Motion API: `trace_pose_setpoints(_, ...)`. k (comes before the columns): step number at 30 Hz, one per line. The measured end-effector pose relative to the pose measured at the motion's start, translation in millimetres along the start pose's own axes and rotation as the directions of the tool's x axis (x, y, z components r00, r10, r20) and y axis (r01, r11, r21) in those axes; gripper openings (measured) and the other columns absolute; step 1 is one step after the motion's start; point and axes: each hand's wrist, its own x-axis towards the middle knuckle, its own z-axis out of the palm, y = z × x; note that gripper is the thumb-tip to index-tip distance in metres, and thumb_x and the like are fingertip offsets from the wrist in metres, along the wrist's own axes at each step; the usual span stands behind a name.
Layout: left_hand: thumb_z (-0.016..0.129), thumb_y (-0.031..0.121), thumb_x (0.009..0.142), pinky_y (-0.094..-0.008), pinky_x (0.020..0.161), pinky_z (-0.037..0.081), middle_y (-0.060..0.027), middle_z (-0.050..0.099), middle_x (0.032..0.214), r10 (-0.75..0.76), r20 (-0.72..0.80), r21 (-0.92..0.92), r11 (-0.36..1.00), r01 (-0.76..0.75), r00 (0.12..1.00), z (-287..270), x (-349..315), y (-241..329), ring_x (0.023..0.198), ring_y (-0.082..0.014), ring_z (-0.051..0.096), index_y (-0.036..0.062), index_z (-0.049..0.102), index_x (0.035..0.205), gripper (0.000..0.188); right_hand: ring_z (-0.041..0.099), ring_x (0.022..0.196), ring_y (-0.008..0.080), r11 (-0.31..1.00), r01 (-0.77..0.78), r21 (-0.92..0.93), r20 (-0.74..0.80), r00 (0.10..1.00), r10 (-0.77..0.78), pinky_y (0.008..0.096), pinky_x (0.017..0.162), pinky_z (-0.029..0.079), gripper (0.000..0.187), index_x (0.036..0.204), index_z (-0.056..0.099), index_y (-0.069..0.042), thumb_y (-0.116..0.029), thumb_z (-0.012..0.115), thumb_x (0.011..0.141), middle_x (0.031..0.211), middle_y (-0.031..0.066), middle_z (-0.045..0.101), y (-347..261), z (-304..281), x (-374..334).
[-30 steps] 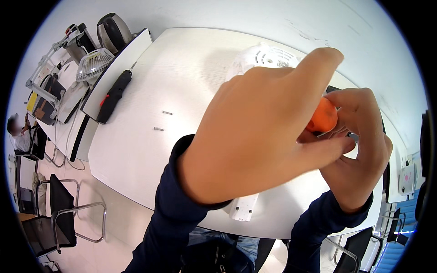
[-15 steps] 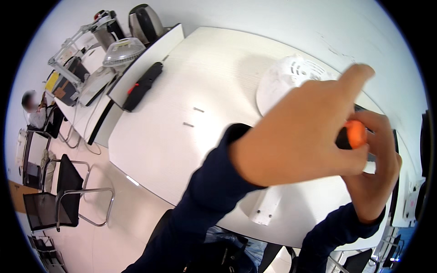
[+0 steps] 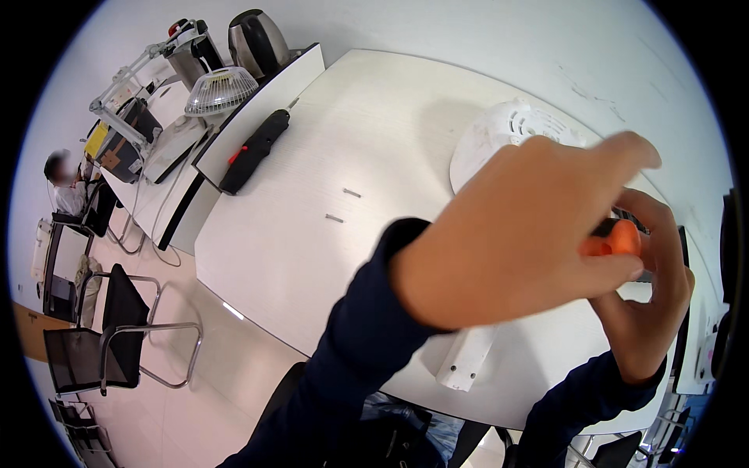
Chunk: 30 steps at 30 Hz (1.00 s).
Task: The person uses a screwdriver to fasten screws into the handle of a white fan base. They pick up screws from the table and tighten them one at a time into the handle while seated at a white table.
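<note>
My left hand (image 3: 499, 234) reaches across the table with its thumb and curled fingers closed on an orange-and-black handle (image 3: 624, 237); the rest of that tool is hidden. Just beyond it, my right hand (image 3: 651, 288) curls around the same spot, its fingers partly covered, and what it grips cannot be made out. Behind my left hand sits a white plastic housing (image 3: 484, 140) with curved vent slots. A white bar (image 3: 466, 360) with two dark holes shows below my left wrist.
Two small metal screws (image 3: 351, 193) lie mid-table. A black cordless screwdriver (image 3: 256, 152) with a red trigger rests by the low partition (image 3: 273, 97). Past it stand a kettle (image 3: 257, 40) and a round wire fan guard (image 3: 222, 92). A person (image 3: 69, 191) sits far left, near a chair (image 3: 117, 331).
Both hands stay together, and the orange end has turned and shifted slightly. The whole view has moved a little, so the table things appear slightly right and lower.
</note>
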Motion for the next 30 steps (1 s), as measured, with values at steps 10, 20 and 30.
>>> trace_pose_setpoints(10, 0.070, 0.016, 0.065, -0.0352, 0.065, 0.048, -0.0215, 0.058, 0.092, 0.124, 0.034, -0.080, 0.989, -0.120, 0.992, 1, 0, -9, 0.076, -0.0316, 0.061, -0.0039, 0.037, 0.121, 0.068, 0.066, 0.076, 0.0201, 0.994, 0.039, 0.101, 0.091, 0.995, -0.048, 0.0266, 0.066, 0.050, 0.042, 0.096, 0.055, -0.003, -0.007, 0.075, 0.059, 0.084, 0.0089, 0.064, 0, -7, 3)
trace_pose_setpoints(20, 0.069, 0.010, 0.067, -0.0316, 0.073, 0.052, -0.0187, 0.058, 0.091, -0.154, 0.034, -0.183, 0.970, 0.158, 0.987, -4, 4, 3, 0.078, -0.0272, 0.064, -0.0008, 0.041, 0.120, 0.061, 0.058, 0.063, 0.0159, 0.975, 0.129, 0.181, -0.033, 0.992, -0.125, 0.0230, 0.057, 0.044, 0.039, 0.098, 0.054, 0.002, -0.003, 0.067, 0.061, 0.093, 0.0088, 0.060, 11, 5, 3)
trace_pose_setpoints(30, 0.074, 0.014, 0.067, -0.0303, 0.068, 0.052, -0.0135, 0.060, 0.087, 0.037, -0.131, -0.023, 0.999, -0.041, 0.991, 6, 6, -17, 0.078, -0.0250, 0.063, 0.0046, 0.040, 0.121, 0.064, 0.057, 0.061, 0.0158, 0.999, -0.049, 0.022, -0.041, 0.998, 0.050, 0.0228, 0.054, 0.044, 0.034, 0.095, 0.053, -0.001, 0.001, 0.068, 0.064, 0.096, 0.0083, 0.058, 8, 1, 4)
